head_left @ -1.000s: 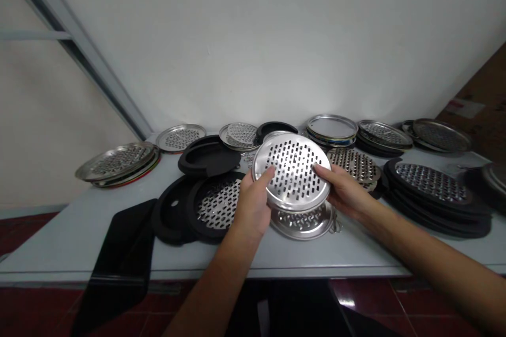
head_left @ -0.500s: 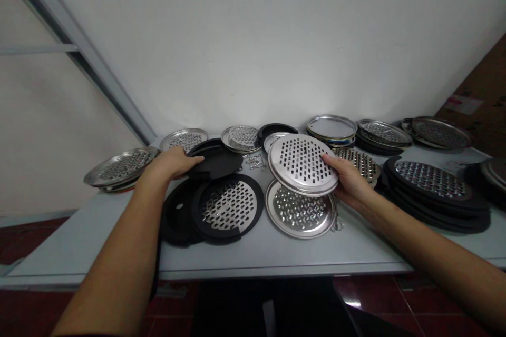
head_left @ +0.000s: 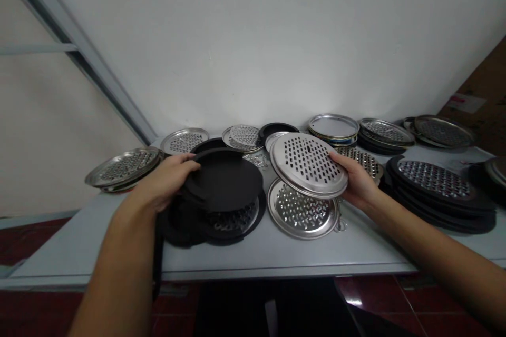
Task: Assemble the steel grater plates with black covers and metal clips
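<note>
Pale worktop [head_left: 356, 255], white wall [head_left: 237, 52] behind. Two hands, both closed on edges. Left hand [head_left: 172, 172]: one black disc [head_left: 227, 179], left edge, above one black-rimmed grater plate [head_left: 237, 222]. Right hand [head_left: 359, 181]: perforated metal plate [head_left: 310, 163], right edge; can't count any underneath. One silver-rimmed grater plate [head_left: 298, 208] below it.

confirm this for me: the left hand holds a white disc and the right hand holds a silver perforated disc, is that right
Not quite: the head view shows a black disc in the left hand, not a white one. The right hand does hold a silver perforated disc.
</note>
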The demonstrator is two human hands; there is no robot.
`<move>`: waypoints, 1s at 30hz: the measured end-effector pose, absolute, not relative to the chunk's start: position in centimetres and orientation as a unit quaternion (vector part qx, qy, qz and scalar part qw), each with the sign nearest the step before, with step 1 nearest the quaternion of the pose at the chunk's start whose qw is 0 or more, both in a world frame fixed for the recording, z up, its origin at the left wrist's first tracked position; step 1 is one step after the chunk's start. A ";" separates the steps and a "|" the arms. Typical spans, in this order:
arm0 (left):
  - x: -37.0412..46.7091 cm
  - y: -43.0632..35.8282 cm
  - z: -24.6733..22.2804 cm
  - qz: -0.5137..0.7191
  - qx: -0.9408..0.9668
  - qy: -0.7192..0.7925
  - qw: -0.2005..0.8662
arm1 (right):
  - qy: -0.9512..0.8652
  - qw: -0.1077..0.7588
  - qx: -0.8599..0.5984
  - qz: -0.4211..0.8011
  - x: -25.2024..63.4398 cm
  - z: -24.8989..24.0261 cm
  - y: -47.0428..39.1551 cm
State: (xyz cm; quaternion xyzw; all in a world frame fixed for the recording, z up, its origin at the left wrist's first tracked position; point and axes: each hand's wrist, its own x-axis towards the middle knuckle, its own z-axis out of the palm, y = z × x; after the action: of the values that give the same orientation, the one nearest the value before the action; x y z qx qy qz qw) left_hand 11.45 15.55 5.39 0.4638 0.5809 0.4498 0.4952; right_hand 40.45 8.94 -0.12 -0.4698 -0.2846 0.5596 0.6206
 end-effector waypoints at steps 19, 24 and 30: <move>22.4 10.4 -0.7 0.552 0.482 0.406 0.546 | -0.355 0.595 -0.496 0.523 39.6 -1.1 8.4; 22.6 9.7 -0.7 0.528 0.549 0.413 0.499 | -0.393 0.597 -0.500 0.488 39.5 -1.4 8.3; 22.8 9.6 0.4 0.540 0.540 0.348 0.543 | -0.427 0.604 -0.498 0.451 39.8 0.3 7.6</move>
State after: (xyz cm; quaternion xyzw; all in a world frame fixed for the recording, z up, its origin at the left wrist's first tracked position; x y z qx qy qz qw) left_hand 22.79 9.58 0.35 0.5402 0.3479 0.5404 0.5432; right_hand 39.84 7.63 0.26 -0.4983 -0.4273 0.4514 0.6044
